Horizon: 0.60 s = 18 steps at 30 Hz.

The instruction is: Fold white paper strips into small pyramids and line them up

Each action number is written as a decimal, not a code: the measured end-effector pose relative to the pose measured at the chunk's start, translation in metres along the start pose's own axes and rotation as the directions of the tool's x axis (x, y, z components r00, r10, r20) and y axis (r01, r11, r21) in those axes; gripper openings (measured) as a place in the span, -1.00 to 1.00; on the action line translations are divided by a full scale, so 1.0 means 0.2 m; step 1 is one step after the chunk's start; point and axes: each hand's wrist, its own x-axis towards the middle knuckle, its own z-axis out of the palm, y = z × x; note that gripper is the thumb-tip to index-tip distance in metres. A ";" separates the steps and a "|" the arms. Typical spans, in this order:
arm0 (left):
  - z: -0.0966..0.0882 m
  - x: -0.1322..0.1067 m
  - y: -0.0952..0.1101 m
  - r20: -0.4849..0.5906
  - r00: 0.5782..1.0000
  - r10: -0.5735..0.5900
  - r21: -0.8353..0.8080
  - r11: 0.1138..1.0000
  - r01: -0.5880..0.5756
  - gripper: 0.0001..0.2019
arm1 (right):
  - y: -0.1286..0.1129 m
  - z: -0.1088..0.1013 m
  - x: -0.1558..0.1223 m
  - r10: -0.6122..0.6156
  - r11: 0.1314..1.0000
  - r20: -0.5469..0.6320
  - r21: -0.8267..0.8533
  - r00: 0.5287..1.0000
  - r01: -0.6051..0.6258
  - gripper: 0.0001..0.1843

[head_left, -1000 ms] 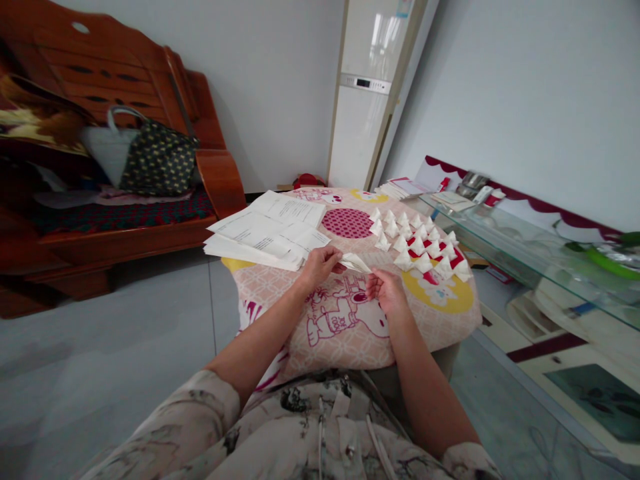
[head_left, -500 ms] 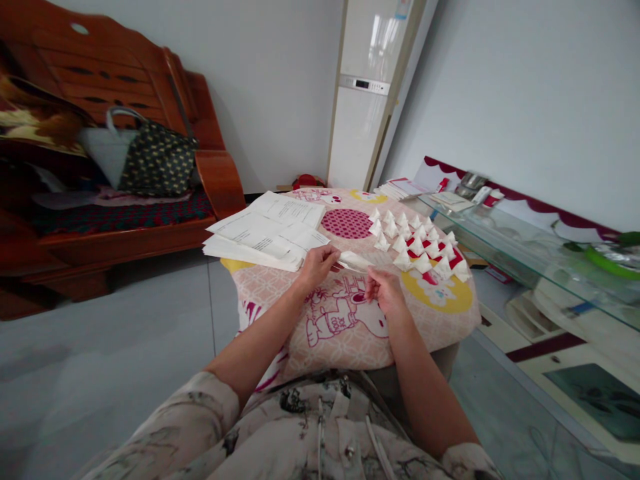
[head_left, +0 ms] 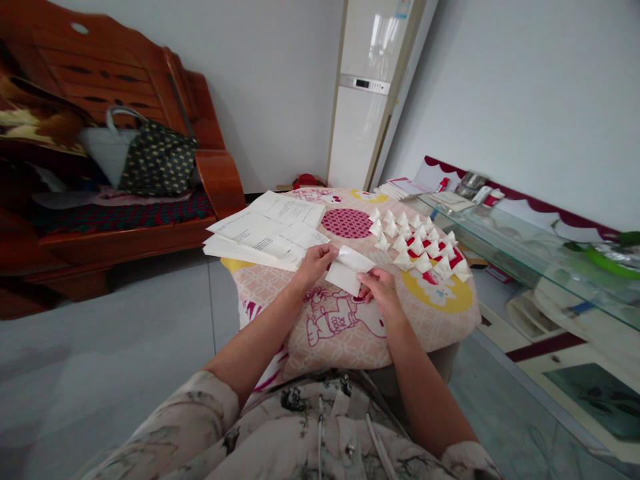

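Lying beneath creased paper, patterned tablecloth between sofa and stand

Print on the sheets at left too sm. to read, & lower pgs mostly hidden under the top ones. Far AC unit cut off by top edge (its display too sm. to read), wooden settee by left edge, glass-topped stand & green tray by right edge. Fingertip detail of left hand & right hand on folded paper n/a, too sm.

Home living room: carved wooden sofa, tall floor-standing air conditioner, cartoon-print tablecloth, glass-topped stand.
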 end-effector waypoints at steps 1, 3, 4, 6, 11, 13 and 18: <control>0.00 0.00 0.00 0.018 1.000 -0.016 -0.020 1.000 0.016 -0.54 | 0.00 0.00 0.00 -0.007 1.000 0.000 -0.015 1.000 0.007 -0.68; 0.00 0.00 -0.01 0.046 0.998 -0.052 -0.044 0.998 0.054 -0.53 | 0.01 0.00 0.00 -0.011 0.999 0.006 -0.039 1.000 0.011 -0.68; 0.00 0.00 -0.01 0.050 0.996 -0.070 -0.048 0.996 0.073 -0.53 | 0.01 0.00 0.00 -0.010 0.999 0.013 -0.042 1.000 0.011 -0.68; 0.00 0.00 -0.02 0.048 0.993 -0.104 -0.050 0.993 0.106 -0.51 | 0.01 0.00 0.00 -0.012 0.999 0.023 -0.030 1.000 0.013 -0.68; 0.00 0.00 -0.03 0.056 0.986 -0.158 -0.066 0.985 0.161 -0.52 | 0.02 0.00 0.00 -0.043 0.999 -0.022 -0.007 0.999 0.043 -0.69; -0.01 0.00 -0.03 0.066 0.982 -0.178 -0.081 0.980 0.183 -0.57 | 0.02 0.00 0.01 -0.060 0.998 -0.041 0.002 0.997 0.061 -0.69; -0.02 0.00 -0.02 0.079 0.971 -0.227 -0.132 0.963 0.236 -0.56 | 0.02 -0.01 0.01 -0.051 0.998 -0.064 0.044 0.997 0.054 -0.68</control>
